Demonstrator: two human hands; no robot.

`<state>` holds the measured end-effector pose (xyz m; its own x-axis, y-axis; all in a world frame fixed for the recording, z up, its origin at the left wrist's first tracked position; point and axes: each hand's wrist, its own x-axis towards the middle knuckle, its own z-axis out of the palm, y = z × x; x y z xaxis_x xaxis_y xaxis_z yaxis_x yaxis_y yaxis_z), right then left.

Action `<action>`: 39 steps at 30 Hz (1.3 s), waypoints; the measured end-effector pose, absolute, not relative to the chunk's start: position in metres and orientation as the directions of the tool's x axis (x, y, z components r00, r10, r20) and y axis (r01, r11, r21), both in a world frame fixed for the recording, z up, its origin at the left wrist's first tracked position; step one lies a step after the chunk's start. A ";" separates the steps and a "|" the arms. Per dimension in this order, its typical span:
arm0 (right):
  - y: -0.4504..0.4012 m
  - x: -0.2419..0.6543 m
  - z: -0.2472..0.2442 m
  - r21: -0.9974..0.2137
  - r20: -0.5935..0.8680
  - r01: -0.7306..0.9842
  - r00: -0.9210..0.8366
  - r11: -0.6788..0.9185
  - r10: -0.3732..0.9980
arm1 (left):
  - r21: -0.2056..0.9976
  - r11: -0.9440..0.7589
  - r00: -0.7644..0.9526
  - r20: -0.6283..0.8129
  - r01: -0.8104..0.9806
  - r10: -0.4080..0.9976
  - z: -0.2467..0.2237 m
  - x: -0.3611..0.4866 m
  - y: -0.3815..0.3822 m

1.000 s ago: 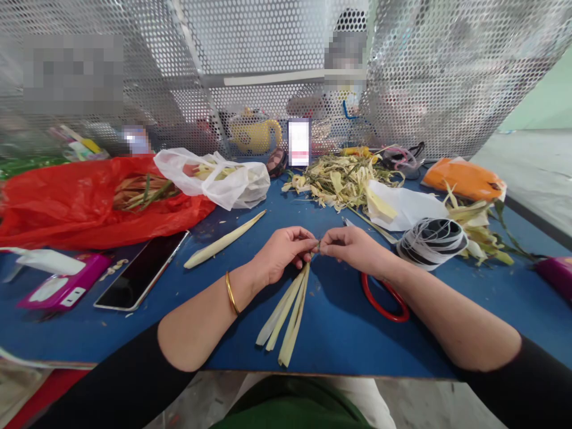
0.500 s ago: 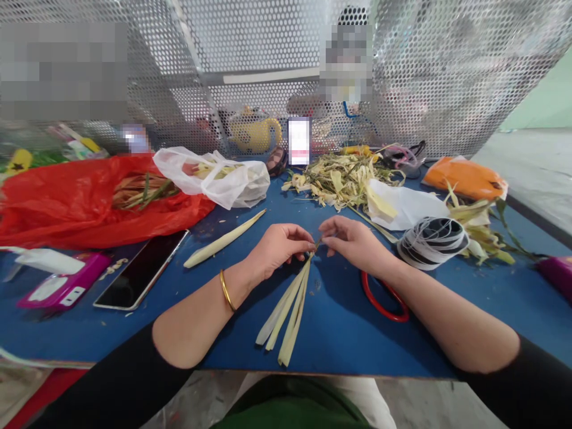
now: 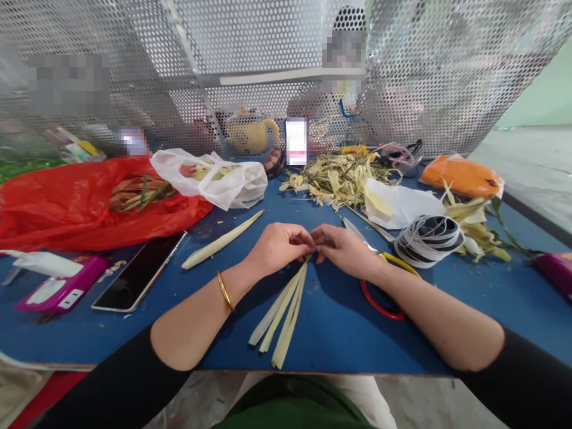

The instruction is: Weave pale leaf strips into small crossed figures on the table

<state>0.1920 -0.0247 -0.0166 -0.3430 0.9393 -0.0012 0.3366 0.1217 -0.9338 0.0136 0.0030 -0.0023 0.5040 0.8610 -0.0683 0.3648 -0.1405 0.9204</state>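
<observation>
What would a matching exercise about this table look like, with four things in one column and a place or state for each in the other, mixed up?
Things
1. Scissors
2. Black-screened phone
3. Pale strips
4. Red plastic bag

Places or states
A. Open, with reddish-brown strips showing inside
B. Partly hidden by the right forearm
C. Lying flat, between a purple packet and a single pale husk
D. Gathered at the fingers of the left hand, fanned out at the other end

Right pairs: 1-B, 2-C, 3-D, 4-A
</observation>
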 end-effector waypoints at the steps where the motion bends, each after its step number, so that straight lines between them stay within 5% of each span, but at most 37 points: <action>1: -0.025 0.191 -0.016 -0.932 -0.001 0.341 -0.345 0.124 0.939 | 0.924 -0.135 0.512 -0.073 0.358 0.856 -0.003 0.013 0.003; 6: -0.027 0.189 -0.013 -0.900 0.000 0.408 -0.351 0.153 0.936 | 0.921 -0.140 0.529 -0.079 0.362 0.845 -0.004 0.011 0.007; 12: -0.029 0.189 -0.011 -0.860 0.000 0.483 -0.324 0.166 0.946 | 0.815 -0.353 0.543 0.057 0.459 0.838 0.000 0.006 0.008; 22: -0.028 0.189 -0.015 -0.863 0.007 0.479 -0.313 0.164 0.950 | 0.319 -0.651 0.607 0.237 0.688 0.758 -0.005 0.010 -0.001; 31: -0.025 0.191 -0.016 -0.912 -0.009 0.392 -0.307 0.118 0.952 | 0.513 -0.660 0.545 0.379 0.548 0.748 -0.008 0.013 -0.001; 39: -0.025 0.192 -0.015 -0.882 0.001 0.460 -0.222 0.106 0.975 | 0.610 -0.627 0.530 0.365 0.485 0.765 -0.004 0.013 0.000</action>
<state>0.1923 -0.0250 -0.0153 -0.2223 0.9750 0.0015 0.4598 0.1062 -0.8816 0.0127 -0.0003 -0.0044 0.5300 0.7655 0.3649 0.4852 -0.6267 0.6098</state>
